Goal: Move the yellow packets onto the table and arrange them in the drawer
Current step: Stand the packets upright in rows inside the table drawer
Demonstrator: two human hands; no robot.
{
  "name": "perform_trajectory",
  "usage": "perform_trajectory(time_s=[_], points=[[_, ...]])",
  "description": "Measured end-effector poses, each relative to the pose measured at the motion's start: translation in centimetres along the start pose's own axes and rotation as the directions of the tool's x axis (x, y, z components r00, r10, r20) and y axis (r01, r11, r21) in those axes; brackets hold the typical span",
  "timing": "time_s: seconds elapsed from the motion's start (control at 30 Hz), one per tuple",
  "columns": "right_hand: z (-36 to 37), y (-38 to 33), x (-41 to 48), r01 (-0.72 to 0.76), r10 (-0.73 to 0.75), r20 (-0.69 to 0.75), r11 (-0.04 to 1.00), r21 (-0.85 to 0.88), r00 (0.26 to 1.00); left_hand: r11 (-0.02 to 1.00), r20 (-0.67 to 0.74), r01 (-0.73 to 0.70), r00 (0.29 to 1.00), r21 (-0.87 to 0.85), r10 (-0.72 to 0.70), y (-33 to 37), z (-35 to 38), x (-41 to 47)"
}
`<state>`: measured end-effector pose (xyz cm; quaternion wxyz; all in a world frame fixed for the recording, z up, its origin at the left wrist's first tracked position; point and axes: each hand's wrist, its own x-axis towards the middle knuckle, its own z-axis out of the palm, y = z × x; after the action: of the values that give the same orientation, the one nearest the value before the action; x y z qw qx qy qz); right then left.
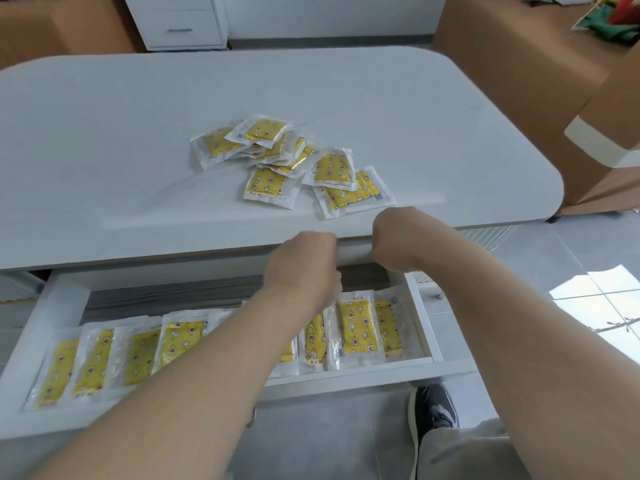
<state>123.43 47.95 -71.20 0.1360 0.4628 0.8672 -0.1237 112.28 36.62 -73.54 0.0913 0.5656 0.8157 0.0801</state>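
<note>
The drawer [435, 327] stands pulled out at 6 o'clock under the table [104, 133], and it holds a row of yellow packets [356, 327] laid flat and overlapping one another like shingles, running from its 9 o'clock end to its 3 o'clock wall. Their long axes run about 12 to 6; those at the 9 o'clock end lean with their far ends toward 1 o'clock, while those at the 3 o'clock end lie nearly straight. My left forearm hides part of the row's middle.

On the table, at 12 o'clock from my hands, lies a loose pile of packets [266, 140], stacked crosswise and pointing several ways. Three lie at its near side: one [268, 185] at the pile's 6 o'clock with its long axis about 12 to 6, another [334, 168] at 3 o'clock lying much the same way and overlapping a third [353, 194], whose long axis runs about 2 to 8.

My left hand [304, 268] hangs over the back of the drawer and my right hand [398, 237] is at the table's front edge, just beside it at 2 o'clock. Both show only their backs, blurred, with the fingers curled under; whether they grip anything I cannot tell.

A white cabinet [180, 22] stands at 11 o'clock, cardboard boxes [519, 64] at 2 o'clock, my shoe [436, 407] at 5 o'clock.
</note>
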Motion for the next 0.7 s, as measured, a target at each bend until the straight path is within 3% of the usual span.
perform_trajectory(time_s=[0.07, 0.17, 0.3, 0.4, 0.53, 0.7], points=[[-0.4, -0.7, -0.2, -0.029, 0.036, -0.085, 0.996, 0.089, 0.996, 0.996, -0.150, 0.061, 0.986, -0.065, -0.070, -1.5, -1.6, 0.1], [-0.4, -2.2, -0.4, -0.030, 0.059, -0.190, 0.988, 0.153, 0.980, 0.996, -0.310, 0.015, 0.950, -0.091, -0.043, -3.8, -2.7, 1.1], [0.2, -3.8, 0.1, 0.056, -0.013, -0.321, 0.990, 0.127, 0.947, 0.995, -0.141, 0.003, 0.990, 0.101, 0.011, -6.3, -1.8, 3.0], [0.7, -4.6, 0.4, 0.103, -0.062, -0.314, 0.988, 0.116, 0.948, 0.991, -0.023, 0.022, 1.000, 0.135, -0.019, -7.4, -0.8, 3.3], [1.4, -5.0, 0.3, 0.112, -0.096, -0.243, 0.992, 0.054, 0.965, 0.987, -0.159, 0.023, 0.987, 0.159, 0.003, -7.2, -0.9, 2.5], [1.7, -5.4, -0.3, 0.049, -0.028, -0.378, 0.998, 0.046, 0.925, 0.961, -0.242, 0.062, 0.970, 0.269, 0.005, -6.8, -1.2, 1.1]])
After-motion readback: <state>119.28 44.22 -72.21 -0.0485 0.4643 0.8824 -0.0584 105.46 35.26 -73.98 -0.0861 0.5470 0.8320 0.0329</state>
